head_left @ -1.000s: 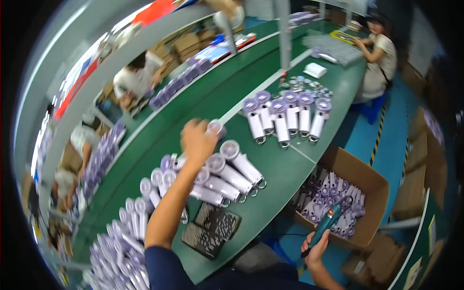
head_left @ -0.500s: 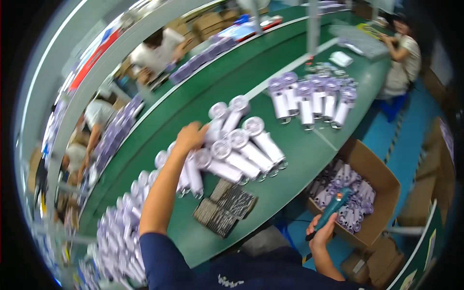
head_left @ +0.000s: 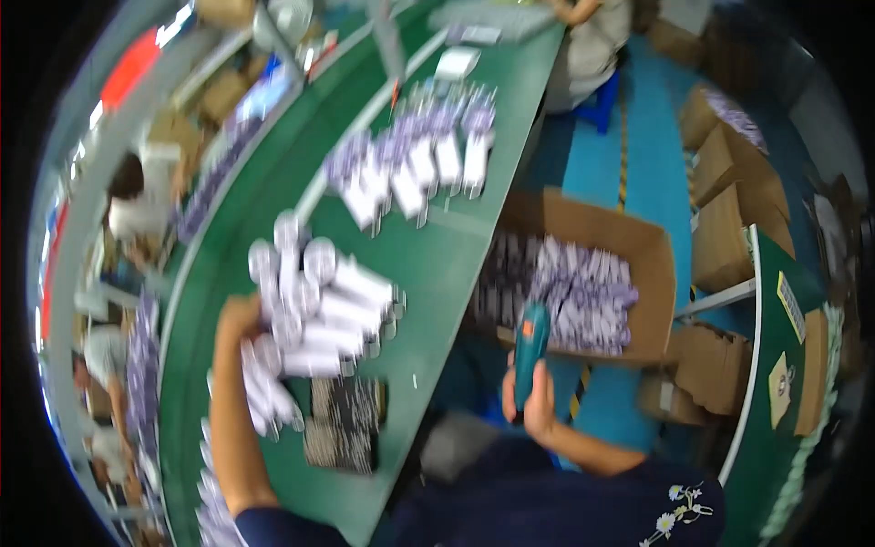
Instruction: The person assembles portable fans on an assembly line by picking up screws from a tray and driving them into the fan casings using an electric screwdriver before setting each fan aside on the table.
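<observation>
My right hand point(head_left: 535, 398) is wrapped round a teal power screwdriver point(head_left: 532, 342) with an orange button, held nearly upright in front of the cardboard box. My left hand point(head_left: 240, 316) reaches to the left edge of a cluster of white, round-headed handheld devices point(head_left: 333, 319), which look like small fans with wire loops at their ends. Its fingers are blurred and partly hidden, so any grip is unclear. Beside that cluster, nearer me, lie dark blocks point(head_left: 342, 428) with rows of fine light lines.
More lilac-headed devices point(head_left: 419, 164) lie farther along the green table point(head_left: 437, 283). An open cardboard box point(head_left: 649, 283) filled with similar lilac and white pieces stands right of the table edge. Brown cartons point(head_left: 725, 228) stand farther right. Other people point(head_left: 592, 50) sit around the table.
The view has turned to the right, so the table has swung left in the picture. My right hand has brought the screwdriver more upright. My left hand is still by the same cluster.
</observation>
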Tool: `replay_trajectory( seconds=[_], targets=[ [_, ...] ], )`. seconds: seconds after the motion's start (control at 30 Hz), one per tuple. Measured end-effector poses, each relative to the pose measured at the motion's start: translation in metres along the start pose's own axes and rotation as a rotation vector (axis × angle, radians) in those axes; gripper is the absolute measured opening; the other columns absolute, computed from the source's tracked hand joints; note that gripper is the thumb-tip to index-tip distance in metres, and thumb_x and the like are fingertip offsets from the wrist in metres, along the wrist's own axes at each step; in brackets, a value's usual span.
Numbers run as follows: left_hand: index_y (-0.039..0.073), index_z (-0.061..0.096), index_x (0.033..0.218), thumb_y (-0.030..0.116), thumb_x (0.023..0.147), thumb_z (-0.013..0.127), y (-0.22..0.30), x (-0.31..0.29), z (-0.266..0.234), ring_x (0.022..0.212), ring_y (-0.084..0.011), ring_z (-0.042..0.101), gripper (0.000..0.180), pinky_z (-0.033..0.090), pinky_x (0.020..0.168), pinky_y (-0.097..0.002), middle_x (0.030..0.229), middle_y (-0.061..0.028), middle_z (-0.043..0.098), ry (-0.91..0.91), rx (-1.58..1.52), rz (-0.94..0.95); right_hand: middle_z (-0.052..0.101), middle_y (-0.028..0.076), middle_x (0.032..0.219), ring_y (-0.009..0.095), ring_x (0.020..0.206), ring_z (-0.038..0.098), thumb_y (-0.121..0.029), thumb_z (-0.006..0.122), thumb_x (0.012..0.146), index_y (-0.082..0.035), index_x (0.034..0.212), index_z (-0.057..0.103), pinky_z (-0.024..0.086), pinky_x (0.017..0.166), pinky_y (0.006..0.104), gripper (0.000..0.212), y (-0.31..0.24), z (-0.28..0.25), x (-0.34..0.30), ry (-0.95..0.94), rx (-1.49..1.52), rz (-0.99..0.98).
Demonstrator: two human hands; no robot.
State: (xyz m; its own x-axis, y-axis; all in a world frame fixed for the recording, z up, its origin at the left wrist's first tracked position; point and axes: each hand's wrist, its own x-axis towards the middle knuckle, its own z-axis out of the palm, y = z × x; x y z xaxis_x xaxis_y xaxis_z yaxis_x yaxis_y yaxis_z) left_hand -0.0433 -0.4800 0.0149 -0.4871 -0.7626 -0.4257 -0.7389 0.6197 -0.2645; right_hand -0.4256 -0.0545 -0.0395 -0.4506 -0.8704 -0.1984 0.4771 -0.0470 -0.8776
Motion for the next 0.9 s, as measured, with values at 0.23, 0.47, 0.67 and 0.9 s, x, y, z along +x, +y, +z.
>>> replay_trajectory(
  seconds=[0.23,0.47,0.67,0.9],
  targets=[
    [0.015,0.050,0.115,0.034,0.084,0.058,0.052,-0.089,-0.080,0.068,-0.0217,0.064,0.037,0.056,0.053,-0.0404,0.089,-0.0096,0.058,0.604,-1.466,-0.650,0.050,0.008,0.069,0.012,0.043,0.046,-0.056,0.030,0.101,0.003,0.127,0.038,0.041,0.040,0.0249,0.065,-0.002,0.018,0.029,-0.166,0.139,-0.065],
    [0.013,0.027,0.146,0.008,0.084,0.050,0.143,-0.253,-0.046,0.113,-0.0301,0.060,0.067,0.046,0.100,-0.0378,0.132,-0.0181,0.051,1.084,-1.755,-0.350,0.068,0.022,0.099,0.037,0.089,0.067,-0.037,0.080,0.076,-0.002,0.122,0.048,0.051,0.077,0.0434,0.066,-0.041,0.119,0.146,-0.320,-0.747,-0.510],
    [0.010,0.022,0.150,-0.001,0.082,0.064,0.239,-0.369,0.029,0.132,-0.0299,0.035,0.081,0.036,0.106,-0.0456,0.150,-0.0150,0.030,1.086,-1.904,-0.568,0.068,0.021,0.100,0.037,0.093,0.066,-0.042,0.079,0.073,-0.002,0.123,0.050,0.051,0.081,0.0443,0.071,-0.028,0.151,0.179,-0.494,-1.104,-0.255],
    [0.007,0.036,0.141,0.002,0.083,0.064,0.301,-0.398,0.083,0.124,-0.0304,0.041,0.064,0.034,0.105,-0.0466,0.141,-0.0158,0.040,0.965,-1.882,-0.863,0.068,0.020,0.095,0.033,0.087,0.067,-0.044,0.084,0.066,0.003,0.122,0.051,0.052,0.079,0.0422,0.080,0.008,0.148,0.214,-0.458,-1.130,-0.322]
  ],
)
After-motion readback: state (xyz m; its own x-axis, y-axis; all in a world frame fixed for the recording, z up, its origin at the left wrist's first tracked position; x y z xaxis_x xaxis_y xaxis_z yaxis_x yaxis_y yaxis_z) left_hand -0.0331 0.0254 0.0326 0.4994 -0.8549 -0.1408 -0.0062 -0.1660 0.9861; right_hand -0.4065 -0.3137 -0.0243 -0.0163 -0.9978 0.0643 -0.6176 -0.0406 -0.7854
